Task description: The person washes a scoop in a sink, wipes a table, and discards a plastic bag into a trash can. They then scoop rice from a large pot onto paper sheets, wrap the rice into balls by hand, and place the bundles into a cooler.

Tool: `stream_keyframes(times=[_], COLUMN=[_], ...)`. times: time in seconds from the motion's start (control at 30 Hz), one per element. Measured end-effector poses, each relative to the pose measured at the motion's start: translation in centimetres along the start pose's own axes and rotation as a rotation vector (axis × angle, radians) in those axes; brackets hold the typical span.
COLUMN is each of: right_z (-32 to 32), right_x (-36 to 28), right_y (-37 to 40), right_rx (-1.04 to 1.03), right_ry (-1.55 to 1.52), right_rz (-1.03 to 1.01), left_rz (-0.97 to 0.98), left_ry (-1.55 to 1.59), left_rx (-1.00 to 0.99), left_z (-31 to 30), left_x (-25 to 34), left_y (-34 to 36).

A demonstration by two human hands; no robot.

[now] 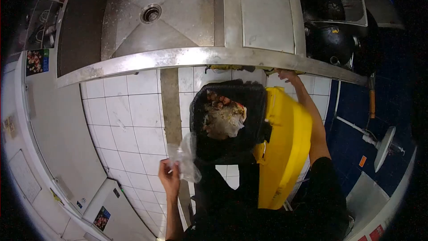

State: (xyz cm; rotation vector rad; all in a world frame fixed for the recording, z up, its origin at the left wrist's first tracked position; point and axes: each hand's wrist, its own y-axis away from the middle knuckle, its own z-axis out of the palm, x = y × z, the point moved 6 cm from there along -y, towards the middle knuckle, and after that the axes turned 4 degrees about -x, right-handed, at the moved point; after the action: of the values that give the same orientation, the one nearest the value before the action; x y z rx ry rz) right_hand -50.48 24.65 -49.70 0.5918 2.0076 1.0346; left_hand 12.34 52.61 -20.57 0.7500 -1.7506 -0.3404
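My left hand (pixel 170 175) is closed on a clear plastic bag (pixel 186 160), which hangs crumpled beside the bin's left side. A black-lined bin (pixel 249 138) stands in front of me with food scraps (pixel 225 116) inside, pale rice-like bits and brown pieces. Its yellow lid (pixel 287 147) is swung back to the right. My right arm reaches forward past the lid, and my right hand (pixel 289 76) is just below the sink counter's front edge, fingers stretched to the left and partly hidden under it.
A steel sink (pixel 174 27) with a drain spans the front, its metal rim (pixel 178 58) overhanging the white tiled floor (pixel 138 129). Black pans (pixel 332 42) sit at the right. White refrigerator-like cabinets (pixel 67 125) line the left. A white round-ended object (pixel 384 149) lies over the blue floor.
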Motion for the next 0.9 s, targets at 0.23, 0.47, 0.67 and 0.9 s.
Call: stream_keyframes(times=[0.23,0.47,0.67,0.9], right_z=[1.4,-1.7,-5.7,-9.2], right_x=[-2.2,-5.6,-9.1,-13.4], right_y=[2.1,5.2,18.4,40.0], right_rx=[0.242,0.546,0.539,0.788], right_ry=[-0.318,0.239,0.218,-0.413], right_rz=[-0.04,-0.506,-0.108,-0.474], left_rz=[0.23,0.22,0.169,0.233], left_ry=[-0.104,-0.37,-0.457,-0.299], left_rx=[-0.306,-0.286,-0.302,-0.379], left_z=[13.1,23.3,15.8,7.2], left_x=[6.7,-6.2,-3.7,4.3], left_y=[-1.4,-12.1,-9.6,-7.6])
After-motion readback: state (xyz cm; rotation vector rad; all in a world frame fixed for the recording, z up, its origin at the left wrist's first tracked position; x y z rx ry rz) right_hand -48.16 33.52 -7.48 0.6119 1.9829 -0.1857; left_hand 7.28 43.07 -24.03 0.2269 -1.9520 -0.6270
